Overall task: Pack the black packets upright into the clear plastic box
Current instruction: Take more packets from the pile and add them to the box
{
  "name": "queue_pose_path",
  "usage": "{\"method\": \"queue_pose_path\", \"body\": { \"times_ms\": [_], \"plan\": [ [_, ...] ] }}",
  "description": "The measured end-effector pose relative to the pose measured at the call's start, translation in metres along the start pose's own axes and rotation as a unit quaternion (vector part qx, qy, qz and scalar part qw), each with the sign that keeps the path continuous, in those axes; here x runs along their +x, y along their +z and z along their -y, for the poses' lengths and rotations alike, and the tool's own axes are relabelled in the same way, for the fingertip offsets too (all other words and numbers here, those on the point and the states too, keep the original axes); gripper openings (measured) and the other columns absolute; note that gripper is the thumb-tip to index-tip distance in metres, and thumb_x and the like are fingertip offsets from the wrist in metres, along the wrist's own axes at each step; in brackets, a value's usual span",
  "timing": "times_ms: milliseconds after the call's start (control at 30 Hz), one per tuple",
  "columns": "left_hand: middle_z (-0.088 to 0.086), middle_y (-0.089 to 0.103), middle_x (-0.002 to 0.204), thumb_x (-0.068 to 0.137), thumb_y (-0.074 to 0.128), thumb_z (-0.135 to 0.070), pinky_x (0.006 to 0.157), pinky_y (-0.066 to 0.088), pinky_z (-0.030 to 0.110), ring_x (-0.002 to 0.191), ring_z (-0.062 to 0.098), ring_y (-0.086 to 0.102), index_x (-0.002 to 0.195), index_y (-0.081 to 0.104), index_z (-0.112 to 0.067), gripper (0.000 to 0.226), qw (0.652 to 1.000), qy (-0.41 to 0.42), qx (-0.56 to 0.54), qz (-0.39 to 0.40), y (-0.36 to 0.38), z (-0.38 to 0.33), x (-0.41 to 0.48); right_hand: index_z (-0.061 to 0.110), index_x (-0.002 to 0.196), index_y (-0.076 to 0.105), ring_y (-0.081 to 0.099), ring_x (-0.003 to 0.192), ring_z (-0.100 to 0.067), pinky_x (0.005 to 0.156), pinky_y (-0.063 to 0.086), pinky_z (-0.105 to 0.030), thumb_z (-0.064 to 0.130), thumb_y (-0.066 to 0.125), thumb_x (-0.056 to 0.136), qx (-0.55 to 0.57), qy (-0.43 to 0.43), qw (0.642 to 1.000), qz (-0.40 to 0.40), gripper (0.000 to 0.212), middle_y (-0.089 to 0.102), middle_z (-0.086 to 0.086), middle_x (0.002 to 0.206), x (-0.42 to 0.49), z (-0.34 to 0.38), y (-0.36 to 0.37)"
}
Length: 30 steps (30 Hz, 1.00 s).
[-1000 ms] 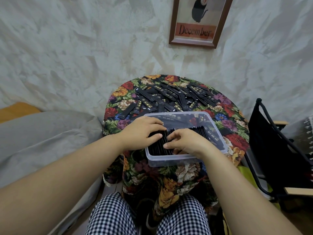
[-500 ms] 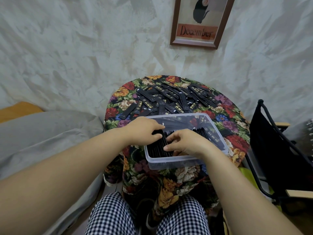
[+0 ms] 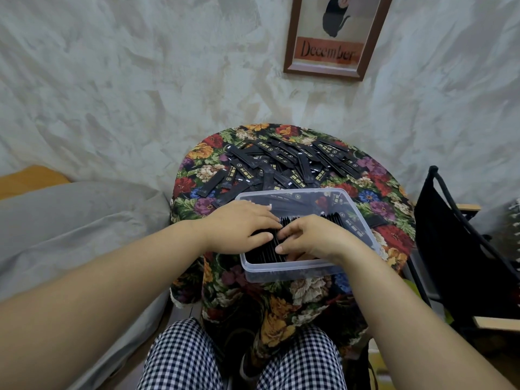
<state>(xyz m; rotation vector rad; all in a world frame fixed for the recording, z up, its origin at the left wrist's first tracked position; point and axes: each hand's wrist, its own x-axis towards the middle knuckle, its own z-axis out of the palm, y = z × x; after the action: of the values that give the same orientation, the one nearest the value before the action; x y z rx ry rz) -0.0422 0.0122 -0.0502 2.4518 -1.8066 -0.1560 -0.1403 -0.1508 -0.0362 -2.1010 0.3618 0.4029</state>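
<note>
Because upright row would likely topple, black packets (image 3: 263, 251) in clear plastic box (image 3: 295, 273) pressed by flat, released left hand (image 3: 239, 229); right hand (image 3: 306, 237) curled on tops, grasp cannot be told.

There is one clear plastic box (image 3: 295, 270) and one round table (image 3: 394, 237). Two hands show: one left hand (image 3: 239, 226) and one right hand (image 3: 309, 237). The loose packets (image 3: 281, 164) run to several dozen, overlapping too much to count exactly; the upright packets (image 3: 264, 253) are too tightly packed to count. One framed picture (image 3: 334, 38), one black chair (image 3: 455, 249).
</note>
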Motion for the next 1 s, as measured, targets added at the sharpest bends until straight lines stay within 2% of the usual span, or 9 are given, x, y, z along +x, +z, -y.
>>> {"method": "queue_pose_path", "body": {
  "times_ms": [133, 267, 467, 600, 733, 767, 833, 933, 1000],
  "plan": [
    [-0.006, 0.052, 0.134, 0.086, 0.011, -0.055, 0.105, 0.028, 0.034, 0.131, 0.013, 0.038, 0.129, 0.056, -0.024, 0.069, 1.000, 0.004, 0.017, 0.000, 0.001, 0.002, 0.000, 0.012, 0.111, 0.066, 0.069, 0.069, -0.011, 0.067, 0.053, -0.019, 0.016, 0.075, 0.081, -0.043, -0.001, 0.999, 0.014, 0.032, 0.073, -0.002, 0.084, 0.000, 0.002, -0.003],
    [-0.003, 0.059, 0.122, 0.086, 0.005, -0.056, 0.096, 0.033, 0.034, 0.115, 0.016, 0.051, 0.119, 0.062, -0.020, 0.075, 0.999, 0.018, 0.011, -0.029, 0.005, 0.004, 0.000, 0.015, 0.109, 0.063, 0.068, 0.066, -0.011, 0.061, 0.055, -0.020, 0.016, 0.070, 0.085, -0.040, 0.006, 0.999, 0.030, 0.025, 0.071, -0.001, 0.085, -0.004, 0.009, -0.019],
    [-0.003, 0.061, 0.118, 0.089, 0.009, -0.056, 0.093, 0.035, 0.034, 0.108, 0.016, 0.054, 0.115, 0.064, -0.022, 0.070, 0.999, 0.021, -0.006, -0.048, 0.008, 0.006, -0.001, 0.012, 0.105, 0.064, 0.059, 0.062, -0.013, 0.059, 0.052, -0.030, 0.015, 0.062, 0.091, -0.029, -0.073, 0.984, -0.158, 0.015, 0.069, -0.005, 0.087, 0.020, 0.031, -0.080],
    [-0.003, 0.063, 0.117, 0.090, 0.012, -0.054, 0.091, 0.034, 0.033, 0.107, 0.017, 0.055, 0.113, 0.066, -0.021, 0.067, 0.998, 0.025, -0.016, -0.055, 0.007, 0.004, -0.002, 0.013, 0.115, 0.064, 0.060, 0.074, -0.017, 0.073, 0.057, -0.037, 0.020, 0.059, 0.093, -0.140, -0.073, 0.972, -0.175, 0.024, 0.067, -0.004, 0.093, 0.073, 0.037, -0.098],
    [-0.002, 0.066, 0.109, 0.094, 0.021, -0.049, 0.087, 0.033, 0.032, 0.100, 0.018, 0.059, 0.106, 0.069, -0.020, 0.058, 0.995, 0.032, -0.030, -0.085, 0.011, 0.005, -0.003, 0.005, 0.127, 0.058, 0.058, 0.093, -0.024, 0.093, 0.050, -0.039, 0.022, 0.057, 0.095, -0.241, -0.038, 0.963, -0.116, 0.036, 0.062, -0.013, 0.123, 0.124, 0.044, -0.091],
    [-0.001, 0.067, 0.107, 0.095, 0.023, -0.047, 0.086, 0.033, 0.032, 0.098, 0.019, 0.060, 0.105, 0.070, -0.019, 0.055, 0.995, 0.035, -0.031, -0.093, 0.012, 0.005, -0.003, 0.000, 0.126, 0.057, 0.059, 0.095, -0.028, 0.093, 0.049, -0.040, 0.022, 0.056, 0.095, -0.252, -0.028, 0.962, -0.104, 0.038, 0.061, -0.018, 0.122, 0.134, 0.045, -0.087],
    [-0.001, 0.068, 0.105, 0.095, 0.026, -0.046, 0.085, 0.033, 0.031, 0.096, 0.019, 0.060, 0.103, 0.071, -0.019, 0.053, 0.994, 0.034, -0.034, -0.098, 0.013, 0.005, -0.003, -0.006, 0.119, 0.058, 0.058, 0.081, -0.031, 0.080, 0.050, -0.037, 0.027, 0.056, 0.095, -0.266, -0.007, 0.960, -0.086, 0.041, 0.063, -0.024, 0.106, 0.151, 0.048, -0.077],
    [-0.001, 0.067, 0.105, 0.094, 0.026, -0.046, 0.086, 0.032, 0.031, 0.095, 0.019, 0.060, 0.104, 0.070, -0.021, 0.052, 0.994, 0.023, -0.039, -0.098, 0.013, 0.004, -0.003, 0.001, 0.080, 0.053, 0.049, 0.064, -0.025, 0.067, 0.040, -0.032, 0.043, 0.058, 0.091, -0.308, 0.031, 0.947, -0.084, 0.044, 0.053, -0.015, 0.080, 0.168, 0.053, -0.065],
    [0.000, 0.067, 0.103, 0.094, 0.029, -0.045, 0.085, 0.032, 0.031, 0.093, 0.020, 0.060, 0.103, 0.070, -0.021, 0.049, 0.993, 0.020, -0.040, -0.105, 0.015, 0.005, -0.003, 0.004, 0.071, 0.045, 0.048, 0.068, -0.024, 0.066, 0.038, -0.032, 0.050, 0.062, 0.086, -0.341, 0.044, 0.935, -0.087, 0.051, 0.047, -0.009, 0.073, 0.179, 0.053, -0.060]
  ]
}}
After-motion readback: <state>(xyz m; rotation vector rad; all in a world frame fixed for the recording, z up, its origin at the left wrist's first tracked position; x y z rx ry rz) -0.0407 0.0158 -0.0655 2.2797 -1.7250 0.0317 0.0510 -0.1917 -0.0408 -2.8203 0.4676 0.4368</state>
